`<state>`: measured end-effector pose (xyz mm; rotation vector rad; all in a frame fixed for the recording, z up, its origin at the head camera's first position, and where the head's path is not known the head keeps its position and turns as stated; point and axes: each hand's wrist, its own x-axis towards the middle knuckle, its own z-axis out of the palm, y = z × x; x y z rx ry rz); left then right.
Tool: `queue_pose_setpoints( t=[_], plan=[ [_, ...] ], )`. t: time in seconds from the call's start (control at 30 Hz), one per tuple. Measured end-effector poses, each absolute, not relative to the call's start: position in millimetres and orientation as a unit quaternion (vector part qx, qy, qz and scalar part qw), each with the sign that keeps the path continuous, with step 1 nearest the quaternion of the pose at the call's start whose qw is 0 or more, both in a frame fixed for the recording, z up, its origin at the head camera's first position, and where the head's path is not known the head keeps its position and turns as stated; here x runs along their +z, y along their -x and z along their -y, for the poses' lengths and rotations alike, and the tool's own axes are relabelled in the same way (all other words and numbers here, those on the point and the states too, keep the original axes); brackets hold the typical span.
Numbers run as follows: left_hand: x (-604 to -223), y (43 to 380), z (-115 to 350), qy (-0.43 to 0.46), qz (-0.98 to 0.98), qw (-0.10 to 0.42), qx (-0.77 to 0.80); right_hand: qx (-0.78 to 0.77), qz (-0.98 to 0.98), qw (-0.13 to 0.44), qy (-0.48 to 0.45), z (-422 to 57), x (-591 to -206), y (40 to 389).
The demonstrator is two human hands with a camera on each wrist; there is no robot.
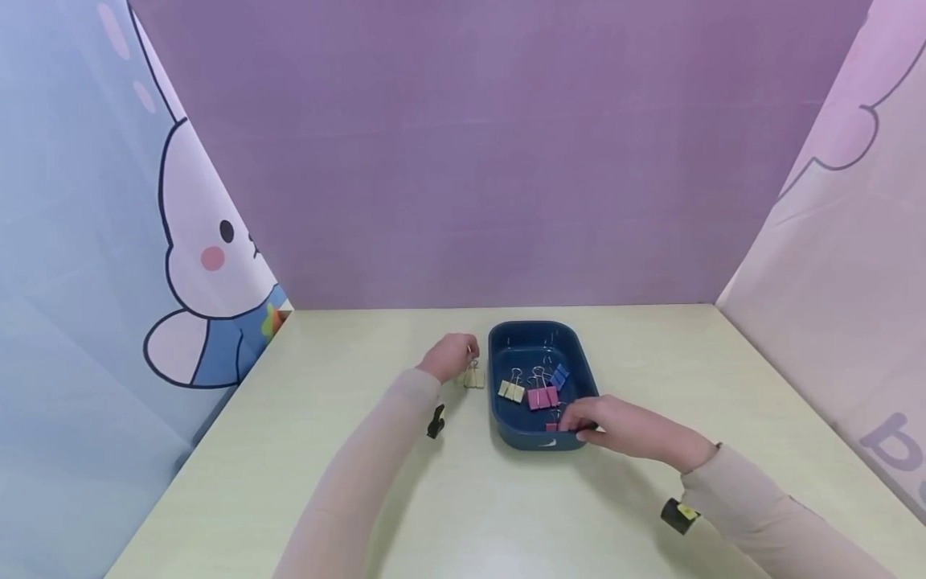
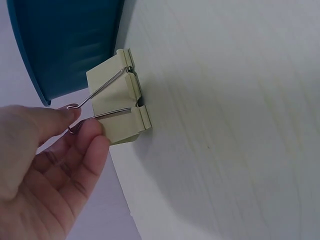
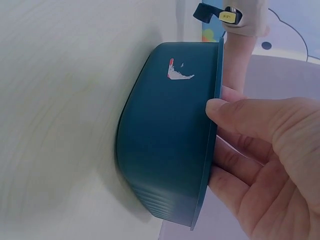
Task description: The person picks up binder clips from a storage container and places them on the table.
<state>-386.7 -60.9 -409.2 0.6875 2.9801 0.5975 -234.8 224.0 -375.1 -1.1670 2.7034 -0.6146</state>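
Note:
My left hand (image 1: pixel 450 356) pinches the wire handle of a pale yellow binder clip (image 2: pixel 116 97) between thumb and fingers, just left of a dark blue plastic bin (image 1: pixel 508 438). In the left wrist view the clip's spine faces the tabletop, close over it. My right hand (image 1: pixel 604 422) grips the bin's near right rim, its thumb (image 3: pixel 216 107) outside and the fingers reaching over the edge. Inside the bin lie another pale yellow clip (image 1: pixel 510 392), a larger pink clip (image 1: pixel 542 398) and a blue clip (image 1: pixel 560 376). A second pink clip (image 1: pixel 552 427) is partly hidden by the near wall and my right fingers.
The bin stands on a pale wood-grain table (image 1: pixel 304 378). A purple backdrop (image 1: pixel 463 161) rises along the far edge, with printed cloth panels at both sides, a cartoon rabbit (image 1: pixel 210 241) on the left one. Torn label residue (image 3: pixel 179 74) marks the bin's outer wall.

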Motion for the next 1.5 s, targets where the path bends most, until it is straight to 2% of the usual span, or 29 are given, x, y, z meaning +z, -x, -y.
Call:
queue_pose_setpoints(
  t=[0.17,0.33,0.6,0.83,1.2,1.5],
  plan=[
    [-398,385,60,-0.198,-0.961,0.027,0.19,-0.202,-0.897,0.063,0.389,-225,-375,234],
    [-372,387,51,-0.191,-0.96,-0.004,0.203,-0.201,-0.897,0.06,0.39,-227,-373,234],
    [-322,350,-4,-0.29,-0.941,0.001,0.175,-0.199,-0.897,0.057,0.39,-231,-371,234],
    [-328,324,-55,-0.358,-0.926,0.083,0.091,-0.195,-0.894,0.046,0.401,-233,-373,235],
    [-361,316,-72,-0.316,-0.92,0.218,0.077,-0.195,-0.889,0.039,0.413,-223,-379,236],
    [-366,310,-78,-0.296,-0.925,0.222,0.087,-0.206,-0.888,0.044,0.41,-226,-378,234]
  ],
)
